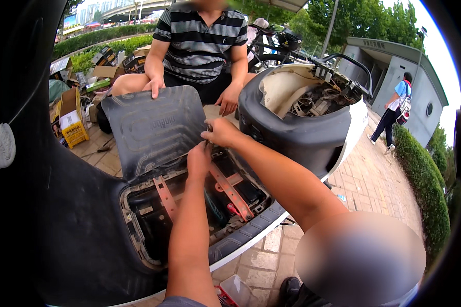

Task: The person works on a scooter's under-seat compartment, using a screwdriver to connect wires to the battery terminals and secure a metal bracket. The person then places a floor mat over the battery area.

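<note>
At the raised black floorboard cover (156, 123) of a scooter, both my hands work close together by its lower right corner. My right hand (223, 133) has its fingers pinched beside the cover's edge; what lies between them is too small to make out. Just below, my left hand (198, 159) is closed, fingertips hidden against whatever they grip. Beneath them, the compartment (129, 217) lies uncovered, with two reddish metal straps (230, 190) across it and a red cable end (233, 209) inside. A person opposite steadies the cover's top edge with one hand (156, 84).
The scooter's black seat base (287, 123) stands at the right, its wiring exposed. Boxes, one yellow (72, 123), litter the paving at the left. Someone with a backpack (404, 107) walks by a hedge (422, 179). A clear plastic container (236, 289) sits near the bottom edge.
</note>
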The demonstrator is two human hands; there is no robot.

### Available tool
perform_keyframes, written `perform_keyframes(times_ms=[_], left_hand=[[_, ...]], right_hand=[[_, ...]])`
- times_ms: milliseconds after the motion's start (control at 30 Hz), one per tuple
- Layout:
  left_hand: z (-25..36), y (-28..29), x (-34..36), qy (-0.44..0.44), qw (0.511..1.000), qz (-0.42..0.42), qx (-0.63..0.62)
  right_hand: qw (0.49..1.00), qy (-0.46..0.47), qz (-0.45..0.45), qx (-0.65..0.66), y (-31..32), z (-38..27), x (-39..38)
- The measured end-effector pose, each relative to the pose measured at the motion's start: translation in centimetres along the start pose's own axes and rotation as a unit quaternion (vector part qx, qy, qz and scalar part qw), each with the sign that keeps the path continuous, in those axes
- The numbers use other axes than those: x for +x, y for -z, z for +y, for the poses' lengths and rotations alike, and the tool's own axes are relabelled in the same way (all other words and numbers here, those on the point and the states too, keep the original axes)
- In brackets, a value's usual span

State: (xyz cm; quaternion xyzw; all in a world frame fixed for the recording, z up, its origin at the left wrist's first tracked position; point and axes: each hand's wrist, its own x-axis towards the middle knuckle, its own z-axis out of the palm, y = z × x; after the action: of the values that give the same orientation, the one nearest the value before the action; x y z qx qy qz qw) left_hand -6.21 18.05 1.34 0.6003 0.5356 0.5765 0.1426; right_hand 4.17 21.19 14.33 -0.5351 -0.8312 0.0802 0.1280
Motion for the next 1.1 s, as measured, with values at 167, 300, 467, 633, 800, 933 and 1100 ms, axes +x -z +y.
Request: perform_keyframes(times_ms=[167, 300, 467, 633, 800, 933, 1100], left_hand=[[0.3, -0.1, 0.1, -0.014, 1.000, 0.006, -0.001], [0.2, -0.4, 0.2, 0.009, 1.000, 0.002, -0.013], [-0.2, -0.5, 0.1, 0.021, 1.000, -0.006, -0.010], [-0.9, -0.6, -0.2, -0.001, 1.000, 0.020, -0.012], [-0.7, -0.9, -0.1, 0.004, 0.999, 0.029, -0.015], [-1.0, -0.9, 0.3, 0.002, 0.999, 0.018, 0.038], [-0.7, -1.0, 0.0, 0.001, 0.999, 0.021, 0.040]], right_hand=[[0.981, 0.134, 0.032, -0.137, 0.1, 1.4, 0.4], [0.967, 0.124, 0.052, -0.215, 0.7, 0.3, -0.2], [0.974, 0.040, 0.062, -0.216, 0.0, -1.9, -1.6], [0.983, -0.017, 0.057, -0.174, -0.2, -3.2, -1.8], [0.976, 0.019, 0.086, -0.197, -0.6, -2.2, -1.9], [0.974, 0.017, 0.054, -0.219, 0.5, -2.3, -1.4], [0.966, 0.017, 0.038, -0.256, 0.1, -2.2, -1.7]])
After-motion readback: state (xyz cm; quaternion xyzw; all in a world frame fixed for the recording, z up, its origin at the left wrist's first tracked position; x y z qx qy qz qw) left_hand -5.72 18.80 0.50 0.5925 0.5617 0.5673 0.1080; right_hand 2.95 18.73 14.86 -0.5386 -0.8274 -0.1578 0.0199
